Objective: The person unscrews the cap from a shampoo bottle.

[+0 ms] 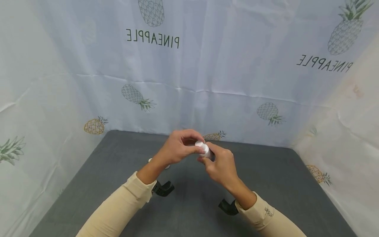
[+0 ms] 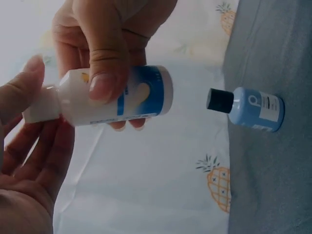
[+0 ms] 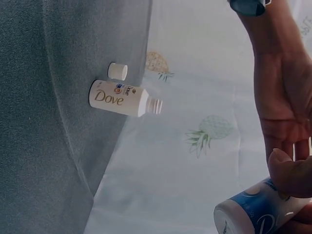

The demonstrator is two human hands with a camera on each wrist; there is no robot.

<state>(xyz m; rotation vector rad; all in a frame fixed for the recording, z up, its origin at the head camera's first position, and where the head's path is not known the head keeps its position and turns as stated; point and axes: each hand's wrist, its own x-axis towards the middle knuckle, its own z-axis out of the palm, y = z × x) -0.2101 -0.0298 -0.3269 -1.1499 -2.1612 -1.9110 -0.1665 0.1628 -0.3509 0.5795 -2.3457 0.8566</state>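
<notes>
Above the table, my right hand (image 1: 222, 164) grips a small white lotion bottle (image 2: 80, 102) with a blue lower label. My left hand (image 1: 177, 146) pinches its white cap (image 2: 41, 106) between thumb and fingers. That cap is at the bottle's neck; whether it is threaded on is hidden by the fingers. The bottle lies tilted on its side, its base pointing down in the left wrist view. In the right wrist view a white Dove bottle (image 3: 117, 99) stands uncapped, its threaded neck showing. Next to it a loose white cap (image 3: 118, 71) rests on the table.
A blue bottle (image 2: 258, 108) with a black cap stands on the grey table (image 1: 189, 210). Pineapple-print curtains (image 1: 189, 65) enclose the table's back and sides. Dark wrist mounts (image 1: 163, 189) hang under both forearms. The left forearm partly covers white items in the head view.
</notes>
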